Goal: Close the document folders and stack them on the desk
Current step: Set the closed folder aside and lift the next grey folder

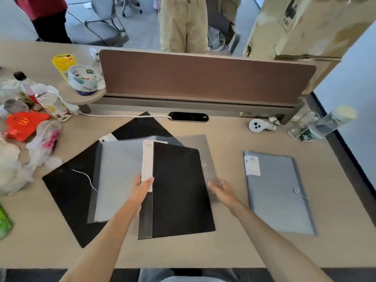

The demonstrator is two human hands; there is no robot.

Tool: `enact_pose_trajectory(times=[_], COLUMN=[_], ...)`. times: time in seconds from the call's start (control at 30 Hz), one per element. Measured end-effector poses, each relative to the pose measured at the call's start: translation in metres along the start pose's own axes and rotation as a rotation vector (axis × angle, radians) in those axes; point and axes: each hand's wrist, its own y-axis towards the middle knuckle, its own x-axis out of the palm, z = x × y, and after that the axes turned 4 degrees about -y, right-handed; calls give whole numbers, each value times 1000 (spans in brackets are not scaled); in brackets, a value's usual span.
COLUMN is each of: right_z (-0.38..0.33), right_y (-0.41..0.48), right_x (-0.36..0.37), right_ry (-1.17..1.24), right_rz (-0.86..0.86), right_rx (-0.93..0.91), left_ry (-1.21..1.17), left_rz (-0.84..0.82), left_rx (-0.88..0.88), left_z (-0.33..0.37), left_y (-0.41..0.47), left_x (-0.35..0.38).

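A closed black folder (181, 190) with a white spine label sits at the desk's centre, raised over the others. My left hand (141, 188) grips its left spine edge. My right hand (220, 189) hovers by its right edge with fingers apart, holding nothing. Under it lies an open grey folder (120, 176), and beneath that an open black folder (69, 192) with a white string, spread to the left and back. A closed grey folder (278, 192) labelled 20 lies flat to the right.
Snack bags, a red fast-food bag (22, 125) and plastic wrappers crowd the left side. A tape roll (84, 79) sits on a small shelf. A brown divider panel (203, 76) stands behind. A white controller (258, 125) and clear bottle (319, 125) lie far right. People stand beyond.
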Motion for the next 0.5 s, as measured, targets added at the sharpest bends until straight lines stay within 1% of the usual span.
enact_pose_trajectory(times=[0.07, 0.13, 0.2, 0.23, 0.27, 0.33, 0.4, 0.5], right_z=[7, 5, 1, 2, 4, 10, 5, -20], right_y=[4, 7, 14, 19, 26, 39, 46, 38], right_x=[-2, 0, 4, 4, 6, 11, 16, 29], right_ry=[-6, -58, -194, -290, -378, -450, -439, -311], right_rz=[-92, -120, -30, 20, 39, 13, 15, 5], right_rx=[16, -37, -88, -79, -57, -36, -49, -110], left_ry=[22, 30, 12, 4, -5, -1, -6, -27], left_rz=[43, 85, 122, 134, 146, 158, 164, 179], left_rx=[40, 72, 89, 99, 117, 143, 148, 141], left_z=[2, 9, 21, 26, 30, 37, 40, 41], left_y=[-2, -6, -12, -14, -17, -26, -32, -42], left_x=[4, 6, 7, 8, 6, 3, -4, -24])
